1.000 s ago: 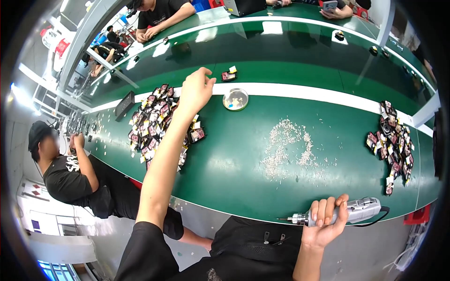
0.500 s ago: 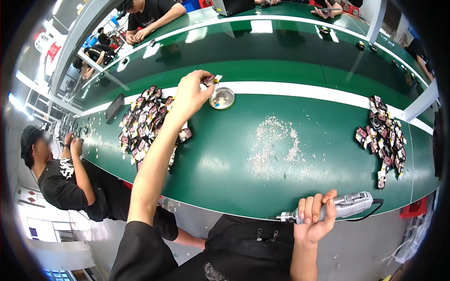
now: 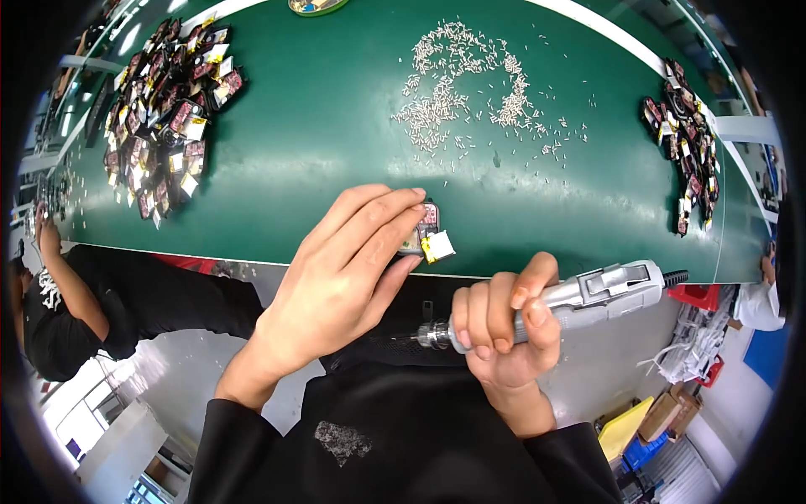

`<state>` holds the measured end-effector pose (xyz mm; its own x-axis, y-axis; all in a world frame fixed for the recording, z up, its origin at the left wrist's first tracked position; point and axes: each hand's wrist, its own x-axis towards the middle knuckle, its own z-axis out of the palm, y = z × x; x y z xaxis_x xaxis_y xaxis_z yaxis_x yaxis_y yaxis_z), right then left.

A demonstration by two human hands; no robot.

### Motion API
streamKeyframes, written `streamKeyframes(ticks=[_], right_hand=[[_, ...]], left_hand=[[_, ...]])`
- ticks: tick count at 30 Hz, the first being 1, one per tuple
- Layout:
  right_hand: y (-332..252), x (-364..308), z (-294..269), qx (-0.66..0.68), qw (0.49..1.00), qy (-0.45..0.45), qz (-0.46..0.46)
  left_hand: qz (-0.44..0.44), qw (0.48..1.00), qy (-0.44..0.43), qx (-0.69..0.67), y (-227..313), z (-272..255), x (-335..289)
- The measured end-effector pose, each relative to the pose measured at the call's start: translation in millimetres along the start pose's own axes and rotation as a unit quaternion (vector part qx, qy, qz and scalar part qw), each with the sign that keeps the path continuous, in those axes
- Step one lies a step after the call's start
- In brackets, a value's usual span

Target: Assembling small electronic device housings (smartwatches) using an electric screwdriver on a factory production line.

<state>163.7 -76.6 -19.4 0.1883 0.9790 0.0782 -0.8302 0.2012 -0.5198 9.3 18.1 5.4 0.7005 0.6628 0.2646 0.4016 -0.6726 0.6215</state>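
Note:
My left hand (image 3: 344, 269) grips a small black electronic unit (image 3: 430, 220) at the front edge of the green table. The fingers lie over its far left side and hide part of it, with the thumb on the near side. A reddish circuit board shows in the unit, and a white pouch with yellow tape (image 3: 437, 246) sticks out to the right. Wrapped round a grey electric screwdriver (image 3: 579, 298), my right hand (image 3: 512, 323) holds it nearly level in front of the table edge. Its thin bit points left, below the unit and apart from it.
Many small pale screws (image 3: 453, 92) lie scattered on the green table (image 3: 294, 151). A heap of similar units (image 3: 168, 118) is at the left, another heap (image 3: 684, 151) at the right. A round tin (image 3: 317, 7) stands at the far edge. A co-worker (image 3: 75, 302) sits at the left.
My left hand has come back from beside the tin to the near table edge with the unit. My right hand still holds the screwdriver. The view has tilted down.

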Motion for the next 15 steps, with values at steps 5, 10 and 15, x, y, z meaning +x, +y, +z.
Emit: streamKeyframes(ticks=[5,10,15], right_hand=[[21.7,-10.3,10.6,-0.014,0.999,0.026,0.019],[32.1,-11.5,14.2,-0.025,0.997,0.07,0.036],[33.6,-10.0,13.9,-0.054,0.991,0.112,0.048]], left_hand=[[-0.002,1.0,0.013,0.001,3.1,6.6,4.9],[0.021,0.999,0.028,0.024,3.7,10.3,6.7],[0.095,0.99,0.061,0.08,1.4,21.0,1.1]])
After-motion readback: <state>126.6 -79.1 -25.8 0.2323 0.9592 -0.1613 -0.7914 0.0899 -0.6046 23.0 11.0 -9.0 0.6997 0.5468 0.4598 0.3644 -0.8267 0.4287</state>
